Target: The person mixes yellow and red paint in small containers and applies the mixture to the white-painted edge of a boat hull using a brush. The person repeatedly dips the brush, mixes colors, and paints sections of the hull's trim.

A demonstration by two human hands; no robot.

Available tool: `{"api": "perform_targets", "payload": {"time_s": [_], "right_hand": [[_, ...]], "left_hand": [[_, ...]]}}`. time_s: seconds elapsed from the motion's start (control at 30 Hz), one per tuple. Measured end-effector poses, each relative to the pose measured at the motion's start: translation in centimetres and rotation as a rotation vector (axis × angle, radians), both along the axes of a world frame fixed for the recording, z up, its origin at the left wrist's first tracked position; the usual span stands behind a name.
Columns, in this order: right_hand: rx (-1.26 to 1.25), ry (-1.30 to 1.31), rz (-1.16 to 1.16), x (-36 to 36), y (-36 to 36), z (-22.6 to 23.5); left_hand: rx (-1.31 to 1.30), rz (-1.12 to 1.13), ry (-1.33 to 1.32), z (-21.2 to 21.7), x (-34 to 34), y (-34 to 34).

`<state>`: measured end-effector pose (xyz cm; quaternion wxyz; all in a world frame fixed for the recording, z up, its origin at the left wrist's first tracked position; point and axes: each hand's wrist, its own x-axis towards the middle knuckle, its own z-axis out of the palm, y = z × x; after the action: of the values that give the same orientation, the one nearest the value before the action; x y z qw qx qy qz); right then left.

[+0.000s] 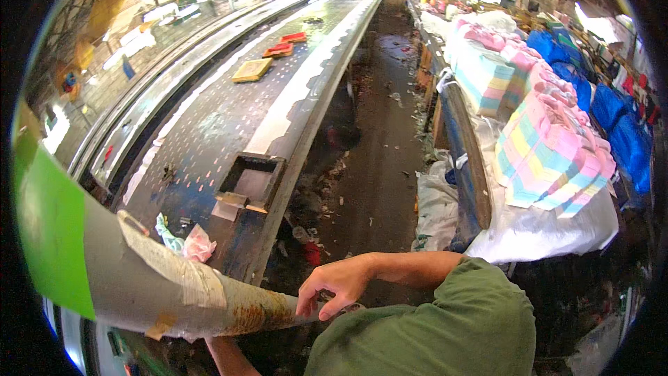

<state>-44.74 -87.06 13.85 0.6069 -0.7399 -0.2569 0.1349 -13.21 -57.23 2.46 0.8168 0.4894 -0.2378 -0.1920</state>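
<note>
A grey post [149,296] is slanting from the left edge toward my right grip [334,287].
I'm judging it stiff and heavy, and favouring its pale wrap [191,282] for a hold over the rough, rusty stretch [257,310]. My left forearm [231,360] is showing below it; the left grip is hiding, its state unknowable. From a bent elbow, my right grip is hanging half curled, thumb apart; I cannot tell whether it's holding the post.

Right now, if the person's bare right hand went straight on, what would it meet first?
The right hand would likely meet the grey, rust-stained round pipe; depth and contact are unclear.
</note>
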Motion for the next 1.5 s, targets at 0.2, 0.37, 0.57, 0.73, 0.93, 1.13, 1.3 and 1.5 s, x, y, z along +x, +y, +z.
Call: {"api": "perform_targets", "payload": {"time_s": [0.2,0.37,0.57,0.73,0.93,1.13,1.3,1.5], "right_hand": [[-0.053,-0.04,-0.092,-1.1,-2.7,-1.5],[-0.151,-0.08,-0.21,-0.2,-9.0,-2.6],[-0.236,-0.176,-0.283,2.7,-22.1,-5.0],[-0.358,-0.306,-0.384,3.1,-36.3,-4.6],[-0.485,-0.297,-0.517,1.5,-50.0,-2.1],[-0.597,-0.313,-0.676,2.0,-60.5,-2.0],[-0.745,-0.295,-0.661,5.0,-69.0,-1.5],[-0.873,-0.185,-0.847,6.1,-79.6,1.7]], "left_hand": [[0.075,0.244,-0.074,0.6,0.3,-0.4],[0.267,0.616,-0.195,1.6,0.0,-3.1],[0.475,1.063,-0.398,3.5,-3.9,-10.3],[0.598,1.095,-0.364,1.4,-8.3,-21.9],[0.701,0.685,0.06,-4.1,-14.9,-35.1],[0.776,0.194,0.525,-9.9,-15.7,-43.6],[0.657,-0.02,0.466,-12.4,-9.3,-51.9],[0.509,0.022,-0.477,-1.2,4.0,-74.2]]}}
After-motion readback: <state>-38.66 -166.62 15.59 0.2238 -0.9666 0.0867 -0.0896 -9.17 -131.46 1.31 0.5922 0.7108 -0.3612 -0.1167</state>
